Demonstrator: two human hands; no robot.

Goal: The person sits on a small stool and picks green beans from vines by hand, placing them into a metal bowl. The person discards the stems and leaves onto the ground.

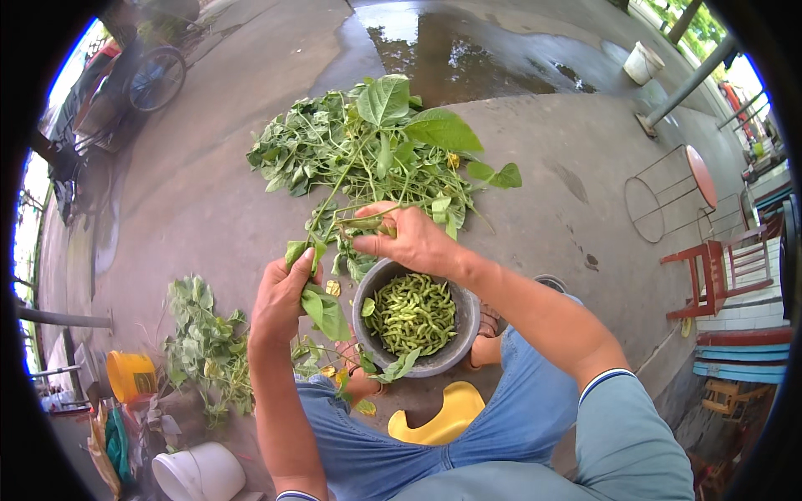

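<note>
While our left hand (282, 296) pinches the leafy stalk (326, 309), our right hand (415, 242), the nearer one, has its fingers closed on a green pod (361, 224) lying crosswise, past the far rim of the bowl (470, 324).

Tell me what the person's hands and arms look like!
The left hand and right hand are bare, with no gloves visible. The right sleeve is short and grey-green, edged in dark blue and white. Only a sliver of the left sleeve shows.

Readable text: none | labels: none | brands: none | numbers: none | signs: none
</note>
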